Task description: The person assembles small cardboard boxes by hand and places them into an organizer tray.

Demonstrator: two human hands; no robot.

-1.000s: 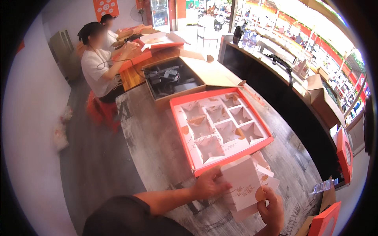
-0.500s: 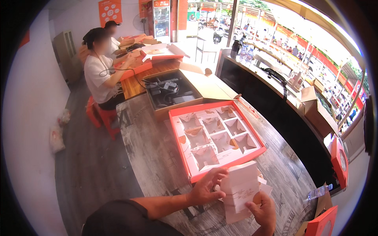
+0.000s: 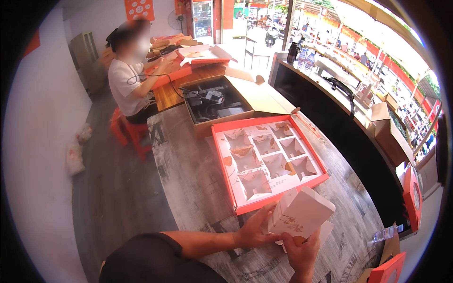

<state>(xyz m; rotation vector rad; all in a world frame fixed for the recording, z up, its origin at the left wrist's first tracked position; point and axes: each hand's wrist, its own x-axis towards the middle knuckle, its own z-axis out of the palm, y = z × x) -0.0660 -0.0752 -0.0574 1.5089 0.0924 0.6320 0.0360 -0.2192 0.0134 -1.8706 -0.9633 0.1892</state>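
Between my hands is a small white folding carton (image 3: 304, 212) with gold print, tilted above the table. My left hand (image 3: 255, 226) is closed on its left side, the fingers partly behind it. My right hand (image 3: 302, 250) grips its lower edge, thumb pressed on the front. Another white card flap (image 3: 325, 233) shows behind the right hand; whether it belongs to the carton I cannot tell. Just beyond my hands lies a shallow red gift box (image 3: 234, 200) with a white, patterned divider insert (image 3: 281, 184) holding several square compartments.
Behind the gift box stands an open brown carton (image 3: 200, 129) with black devices and cables. A person in white (image 3: 127, 85) sits at the far left, handling a red box (image 3: 172, 75). A water bottle (image 3: 388, 233) and red boxes (image 3: 388, 269) are at the right edge.
The white card was a flatter piece and now stands as a box shape, turned and tilted. My left hand has moved in to grip its side. The whole view has shifted slightly.
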